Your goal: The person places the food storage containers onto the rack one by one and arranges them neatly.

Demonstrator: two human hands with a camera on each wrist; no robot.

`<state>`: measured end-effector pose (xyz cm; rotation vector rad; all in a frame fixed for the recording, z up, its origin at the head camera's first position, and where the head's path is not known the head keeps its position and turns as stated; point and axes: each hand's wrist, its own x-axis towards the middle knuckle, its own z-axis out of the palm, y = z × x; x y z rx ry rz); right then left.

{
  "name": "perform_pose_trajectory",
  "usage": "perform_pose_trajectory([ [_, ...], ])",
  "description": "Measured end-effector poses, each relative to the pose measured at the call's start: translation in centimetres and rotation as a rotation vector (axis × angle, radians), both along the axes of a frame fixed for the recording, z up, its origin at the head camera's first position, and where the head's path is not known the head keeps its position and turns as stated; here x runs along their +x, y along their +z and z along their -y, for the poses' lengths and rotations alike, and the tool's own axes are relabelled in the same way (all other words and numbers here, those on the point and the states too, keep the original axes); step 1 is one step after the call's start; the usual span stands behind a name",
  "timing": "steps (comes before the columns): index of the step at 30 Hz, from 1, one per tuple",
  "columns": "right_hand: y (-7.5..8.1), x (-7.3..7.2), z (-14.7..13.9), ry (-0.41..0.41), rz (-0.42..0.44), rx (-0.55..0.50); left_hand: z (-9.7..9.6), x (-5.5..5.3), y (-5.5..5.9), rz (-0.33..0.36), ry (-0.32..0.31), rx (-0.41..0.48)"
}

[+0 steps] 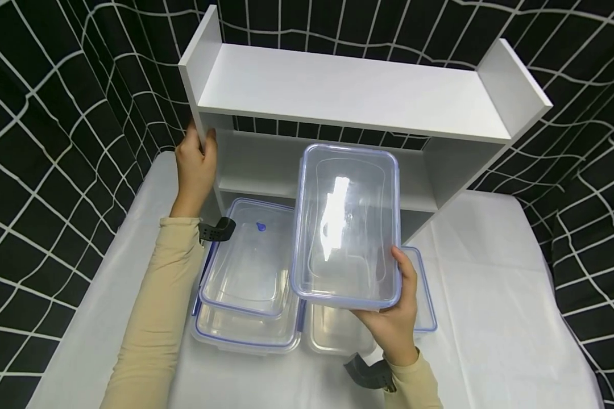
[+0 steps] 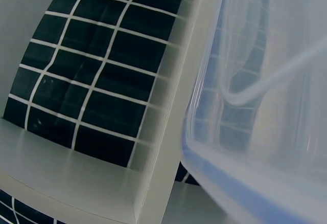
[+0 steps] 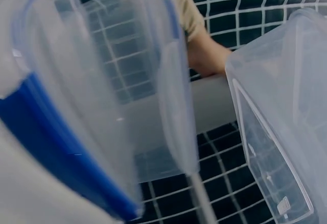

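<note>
My left hand (image 1: 196,166) grips the left side panel (image 1: 191,85) of a white shelf unit, thumb on the inner side and the other fingers largely hidden behind the panel. In my right hand (image 1: 396,309) is a clear plastic food container (image 1: 345,227) with a pale blue rim, held by its lower right corner and tilted up in front of the shelf. The right thumb lies along the container's side; the other fingers are mostly hidden beneath it. Clear plastic also fills the right part of the left wrist view.
Below the shelf, a stack of clear containers with blue-edged lids (image 1: 251,267) stands on the white-covered table (image 1: 491,295). A smaller clear container (image 1: 337,329) and a blue-rimmed one (image 1: 423,289) lie partly under the held container. Black cloth with white grid lines (image 1: 46,170) surrounds the table.
</note>
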<state>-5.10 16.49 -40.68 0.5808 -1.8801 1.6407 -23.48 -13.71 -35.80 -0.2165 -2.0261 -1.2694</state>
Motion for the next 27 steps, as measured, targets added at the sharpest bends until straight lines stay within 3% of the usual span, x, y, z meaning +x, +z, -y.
perform_pose_trajectory([
  [5, 1.7, -1.1, 0.5, -0.005, -0.075, -0.009, 0.0, -0.1, -0.2, -0.005, 0.004, -0.009],
  [10, 2.9, -1.6, 0.7, 0.095, -0.090, -0.095, -0.1, -0.1, -0.2, -0.015, -0.002, -0.020],
  [18, 3.6, -0.3, 1.4, 0.091, -0.131, -0.079, -0.2, -0.1, -0.1, -0.025, -0.004, -0.030],
  [22, 4.2, 0.2, 2.0, 0.107, -0.214, -0.128, -0.1, -0.1, 0.0, -0.030, 0.005, -0.031],
  [27, 6.1, 0.2, 3.0, 0.132, -0.349, -0.254, 0.0, -0.2, 0.0, -0.029, 0.000, -0.028],
])
